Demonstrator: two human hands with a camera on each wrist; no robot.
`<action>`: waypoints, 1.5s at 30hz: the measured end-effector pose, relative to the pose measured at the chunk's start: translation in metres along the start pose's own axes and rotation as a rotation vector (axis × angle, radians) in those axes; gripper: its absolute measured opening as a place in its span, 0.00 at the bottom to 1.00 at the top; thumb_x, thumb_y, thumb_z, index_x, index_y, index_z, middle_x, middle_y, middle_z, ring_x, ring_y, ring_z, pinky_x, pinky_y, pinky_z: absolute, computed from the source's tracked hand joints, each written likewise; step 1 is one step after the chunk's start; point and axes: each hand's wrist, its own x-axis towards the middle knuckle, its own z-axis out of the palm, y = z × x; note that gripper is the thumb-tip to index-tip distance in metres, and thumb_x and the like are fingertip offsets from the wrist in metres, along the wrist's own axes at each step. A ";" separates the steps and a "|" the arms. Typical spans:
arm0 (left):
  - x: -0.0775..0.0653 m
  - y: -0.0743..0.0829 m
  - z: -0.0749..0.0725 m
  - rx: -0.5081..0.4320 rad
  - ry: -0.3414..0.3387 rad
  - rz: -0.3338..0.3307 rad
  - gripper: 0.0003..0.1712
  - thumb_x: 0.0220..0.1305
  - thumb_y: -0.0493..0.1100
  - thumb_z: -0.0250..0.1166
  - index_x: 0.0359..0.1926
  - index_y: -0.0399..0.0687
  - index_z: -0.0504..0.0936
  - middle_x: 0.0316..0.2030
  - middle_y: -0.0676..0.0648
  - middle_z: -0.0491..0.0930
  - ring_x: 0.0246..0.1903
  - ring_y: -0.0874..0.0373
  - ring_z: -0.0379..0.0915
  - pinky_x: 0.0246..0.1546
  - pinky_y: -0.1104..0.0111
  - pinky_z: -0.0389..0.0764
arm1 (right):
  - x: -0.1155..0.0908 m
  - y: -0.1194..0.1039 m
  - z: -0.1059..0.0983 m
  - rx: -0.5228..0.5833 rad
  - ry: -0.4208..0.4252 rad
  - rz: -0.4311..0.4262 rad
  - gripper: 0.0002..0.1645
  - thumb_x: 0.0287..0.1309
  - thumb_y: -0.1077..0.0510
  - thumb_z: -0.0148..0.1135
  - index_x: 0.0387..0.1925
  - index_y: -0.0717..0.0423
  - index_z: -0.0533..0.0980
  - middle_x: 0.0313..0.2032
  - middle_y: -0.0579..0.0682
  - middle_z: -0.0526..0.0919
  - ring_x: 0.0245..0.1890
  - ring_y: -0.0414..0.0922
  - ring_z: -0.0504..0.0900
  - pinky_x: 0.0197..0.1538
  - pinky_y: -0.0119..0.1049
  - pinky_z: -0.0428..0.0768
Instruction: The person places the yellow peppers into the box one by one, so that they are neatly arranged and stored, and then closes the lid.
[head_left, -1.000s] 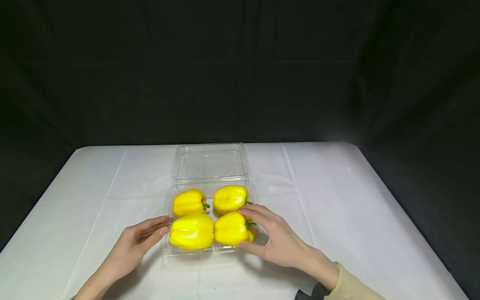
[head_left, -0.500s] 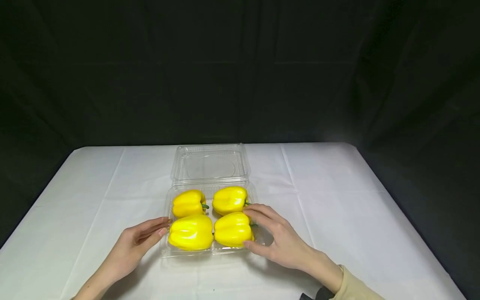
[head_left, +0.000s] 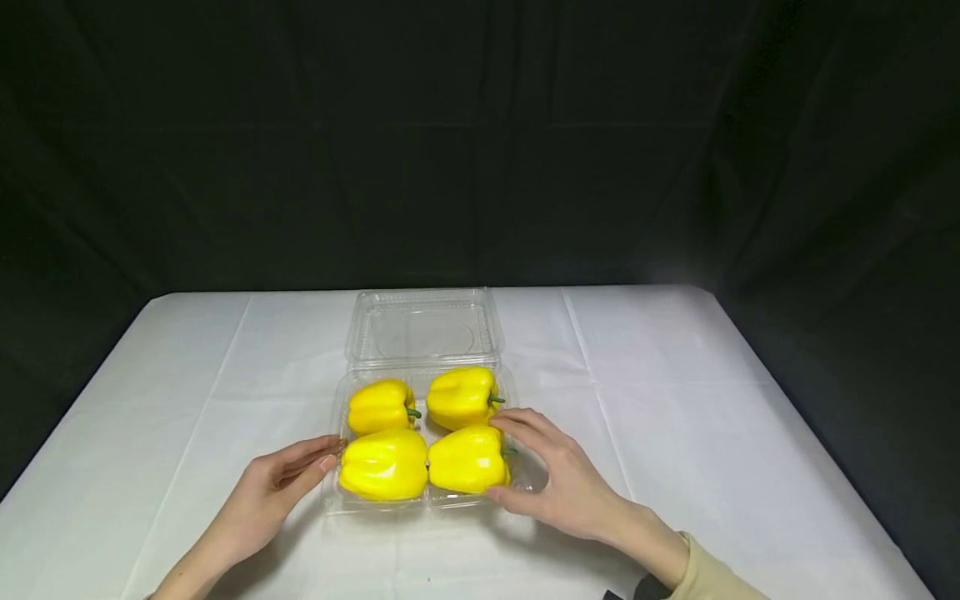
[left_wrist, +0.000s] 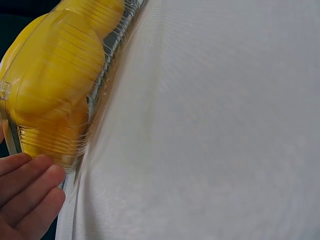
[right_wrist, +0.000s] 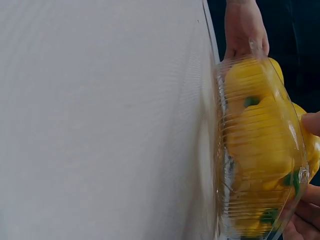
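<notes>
Yellow bell peppers lie in a clear plastic clamshell container [head_left: 517,479] on the white table. The front right bell pepper [head_left: 463,460] lies between the thumb and curved fingers of my right hand [head_left: 562,483], which holds it by its stem end. Behind it, the back right bell pepper [head_left: 453,396] sits close to the fingertips. My left hand [head_left: 262,496] touches the container's left end. In the left wrist view, its straight fingers [left_wrist: 37,187] lie against the ribbed wall. The front left bell pepper [head_left: 384,465] and back left bell pepper [head_left: 378,407] are untouched.
The container's clear lid [head_left: 423,329] is hinged open towards the table's far edge. White cloth covers the table [head_left: 675,400]. A black curtain [head_left: 480,150] hangs behind and at both sides. A small dark object [head_left: 648,587] shows beside the right sleeve.
My right hand has shifted slightly right along the front right bell pepper, whose stem end has turned a little. The back right bell pepper has tipped slightly up and back. My left hand stays put.
</notes>
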 end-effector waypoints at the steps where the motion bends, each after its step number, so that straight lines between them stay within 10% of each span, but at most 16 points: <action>1: 0.000 0.000 0.001 0.001 0.000 0.001 0.25 0.73 0.54 0.60 0.63 0.45 0.78 0.58 0.45 0.81 0.55 0.50 0.80 0.54 0.60 0.82 | 0.000 0.000 0.000 -0.004 0.002 0.000 0.40 0.51 0.47 0.76 0.65 0.46 0.73 0.65 0.42 0.73 0.66 0.46 0.72 0.64 0.53 0.75; 32: 0.009 -0.001 -0.001 -0.087 0.014 0.092 0.25 0.71 0.46 0.64 0.63 0.38 0.77 0.59 0.42 0.81 0.54 0.63 0.79 0.51 0.77 0.79 | 0.002 0.000 -0.007 0.058 0.090 -0.016 0.24 0.64 0.51 0.67 0.61 0.47 0.77 0.60 0.40 0.78 0.62 0.43 0.76 0.64 0.46 0.76; 45: 0.051 0.000 -0.001 -0.231 0.066 -0.063 0.32 0.69 0.48 0.65 0.69 0.41 0.70 0.64 0.43 0.76 0.58 0.63 0.76 0.54 0.81 0.74 | 0.028 0.031 -0.013 0.183 0.266 0.212 0.21 0.62 0.58 0.69 0.57 0.51 0.79 0.57 0.45 0.80 0.60 0.48 0.78 0.64 0.46 0.76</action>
